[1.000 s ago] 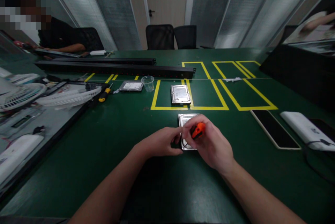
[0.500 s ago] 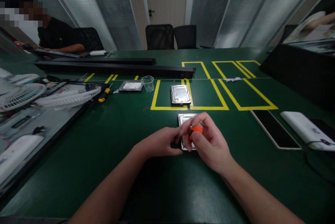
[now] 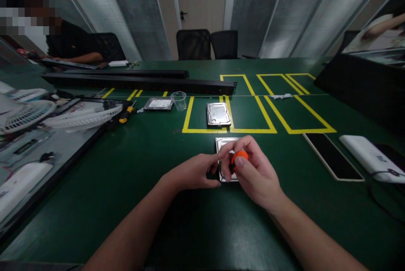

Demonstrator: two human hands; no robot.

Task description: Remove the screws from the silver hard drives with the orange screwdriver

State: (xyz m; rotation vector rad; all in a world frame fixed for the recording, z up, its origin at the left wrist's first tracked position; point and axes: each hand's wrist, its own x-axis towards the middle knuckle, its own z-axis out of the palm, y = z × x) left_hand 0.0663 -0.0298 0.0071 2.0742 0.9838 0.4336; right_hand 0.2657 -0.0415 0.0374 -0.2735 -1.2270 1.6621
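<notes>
A silver hard drive [image 3: 222,143] lies flat on the green table in front of me, largely covered by my hands. My left hand [image 3: 198,172] is closed on its left edge, thumb at the near corner and fingers along the side. Above the drive, my right hand [image 3: 261,176] pinches the orange and black handle of a screwdriver [image 3: 241,155] between thumb and fingers. The screwdriver's tip is hidden by the hand, so I cannot tell where on the drive it touches.
Beyond lies a second hard drive [image 3: 218,114] on yellow tape; farther left, a third drive [image 3: 159,104] beside a clear plastic cup [image 3: 179,101]. A yellow-black screwdriver [image 3: 127,115], fan parts [image 3: 82,117] and long black bars [image 3: 142,83] occupy the left. Right: a phone [image 3: 332,157]. People sit at both sides.
The screwdriver's orange handle has shifted slightly right and up, and my right fingers have changed their hold around it. My left hand and the hard drive stay in place.
</notes>
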